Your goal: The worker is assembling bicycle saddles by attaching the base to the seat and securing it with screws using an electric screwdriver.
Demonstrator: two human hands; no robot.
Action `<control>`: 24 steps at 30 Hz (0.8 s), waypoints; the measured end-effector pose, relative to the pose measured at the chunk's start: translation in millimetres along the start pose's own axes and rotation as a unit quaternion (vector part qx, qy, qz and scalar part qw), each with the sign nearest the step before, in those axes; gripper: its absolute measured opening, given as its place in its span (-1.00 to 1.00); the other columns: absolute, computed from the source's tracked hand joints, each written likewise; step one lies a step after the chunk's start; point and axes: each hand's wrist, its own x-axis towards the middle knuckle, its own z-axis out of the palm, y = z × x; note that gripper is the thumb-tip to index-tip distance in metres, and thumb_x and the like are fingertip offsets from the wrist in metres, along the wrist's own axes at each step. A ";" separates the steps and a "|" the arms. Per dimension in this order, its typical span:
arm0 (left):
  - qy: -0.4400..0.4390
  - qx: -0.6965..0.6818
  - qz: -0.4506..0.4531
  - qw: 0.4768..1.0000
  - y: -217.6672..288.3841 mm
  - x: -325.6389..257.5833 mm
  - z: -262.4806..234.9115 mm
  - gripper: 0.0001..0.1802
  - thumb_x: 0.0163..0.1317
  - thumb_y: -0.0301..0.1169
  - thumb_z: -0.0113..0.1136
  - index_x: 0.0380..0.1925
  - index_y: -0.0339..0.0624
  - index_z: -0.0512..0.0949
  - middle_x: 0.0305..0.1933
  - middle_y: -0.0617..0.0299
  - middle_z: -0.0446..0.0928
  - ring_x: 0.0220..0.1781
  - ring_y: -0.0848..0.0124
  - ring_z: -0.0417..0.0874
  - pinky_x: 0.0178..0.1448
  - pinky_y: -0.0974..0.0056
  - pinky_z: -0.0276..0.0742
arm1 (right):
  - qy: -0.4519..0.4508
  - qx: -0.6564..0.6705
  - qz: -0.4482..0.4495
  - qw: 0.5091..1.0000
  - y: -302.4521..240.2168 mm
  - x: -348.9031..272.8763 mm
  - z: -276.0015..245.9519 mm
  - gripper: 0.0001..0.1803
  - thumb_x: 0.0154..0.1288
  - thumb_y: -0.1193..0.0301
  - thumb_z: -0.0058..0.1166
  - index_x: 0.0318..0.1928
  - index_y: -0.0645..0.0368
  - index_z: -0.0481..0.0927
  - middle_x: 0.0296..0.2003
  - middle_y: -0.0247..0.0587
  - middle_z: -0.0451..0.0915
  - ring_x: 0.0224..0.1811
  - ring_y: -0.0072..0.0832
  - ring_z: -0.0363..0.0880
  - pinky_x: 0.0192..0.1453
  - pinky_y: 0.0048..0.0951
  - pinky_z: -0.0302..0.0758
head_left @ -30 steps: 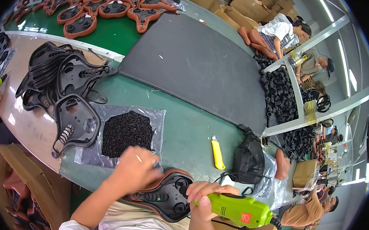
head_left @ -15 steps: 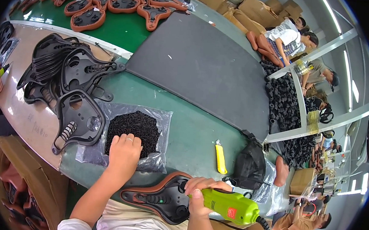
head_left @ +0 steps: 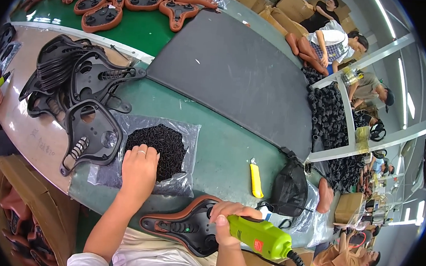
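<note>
Green worktable (head_left: 231, 149): we laid our left hand (head_left: 139, 170), fingers spread, on the clear bag of small black screws (head_left: 165, 144); our right hand (head_left: 229, 220) gripped a lime-green electric screwdriver (head_left: 260, 235) over the brown-edged black saddle (head_left: 187, 225) at the near edge.

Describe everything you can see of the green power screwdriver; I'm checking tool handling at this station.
The green power screwdriver has a bright lime plastic body with a small red patch on its side and a black cord leaving its rear end. It lies roughly level, nose pointing left onto the upturned underside of a brown-edged black saddle. The right hand wraps its front; the tip is hidden behind the fingers.
</note>
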 end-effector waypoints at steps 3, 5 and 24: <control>0.015 -0.040 -0.019 0.999 2.4 1.1 -5.9 -0.88 0.36 -0.42 0.30 -0.29 -0.18 0.55 -0.30 0.08 0.52 -0.19 0.07 0.58 -0.07 0.02 0.47 | 0.032 0.019 -0.010 0.999 -9.3 -0.4 0.0 -0.45 0.33 0.68 0.30 0.15 0.06 0.28 -0.43 -0.18 0.55 -0.54 -0.34 0.54 -0.36 -0.21 0.59; 0.020 -0.081 -0.033 0.996 13.7 -5.5 -14.5 -0.90 0.36 -0.45 0.29 -0.26 -0.21 0.56 -0.28 0.03 0.54 -0.18 0.03 0.60 -0.06 -0.02 0.49 | 0.044 0.036 -0.021 0.998 -22.6 -0.8 -2.4 -0.43 0.31 0.73 0.29 0.19 0.12 0.32 -0.44 -0.16 0.58 -0.52 -0.34 0.53 -0.34 -0.22 0.62; -0.141 -0.358 0.352 0.853 85.0 -91.1 -58.5 -0.77 0.20 -0.30 0.47 -0.32 -0.17 0.63 -0.38 0.31 0.52 -0.32 0.32 0.60 -0.19 0.20 0.52 | 0.090 0.208 0.053 0.972 -97.2 -61.1 -13.6 -0.46 0.43 0.45 0.32 0.19 -0.07 0.22 -0.44 -0.17 0.55 -0.48 -0.26 0.54 -0.25 -0.06 0.59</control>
